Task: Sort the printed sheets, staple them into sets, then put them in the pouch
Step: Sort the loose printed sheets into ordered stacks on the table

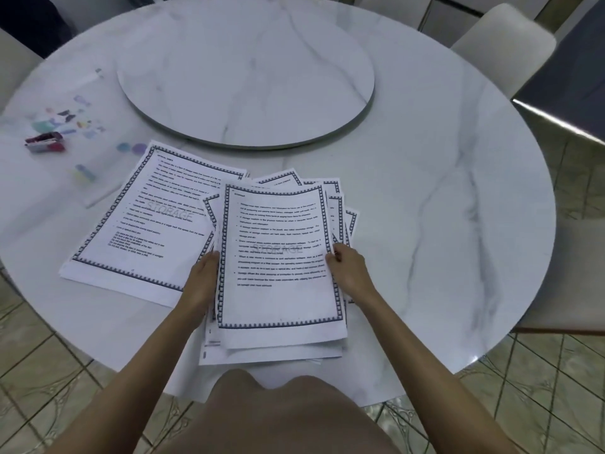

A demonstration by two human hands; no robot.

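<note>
Sorting looks to be the step, and doing it well means lifting only the top page off the loose stack of white printed sheets with dark patterned borders (pixel 278 257), at the near middle, and squaring it onto the matching pile of bordered sheets (pixel 147 217) just left. The right hand (pixel 348 268) pinches the stack's right edge, thumb on top. The left hand (pixel 201 278) lies along its left edge, fingers slipped beneath; how they close I cannot tell. The small red stapler (pixel 45 143) waits far left.

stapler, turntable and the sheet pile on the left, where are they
stapler (pixel 44 142), head view, red body
turntable (pixel 245 60), head view, bare marble top
left sheet pile (pixel 140 224), head view, top sheet's text
</note>
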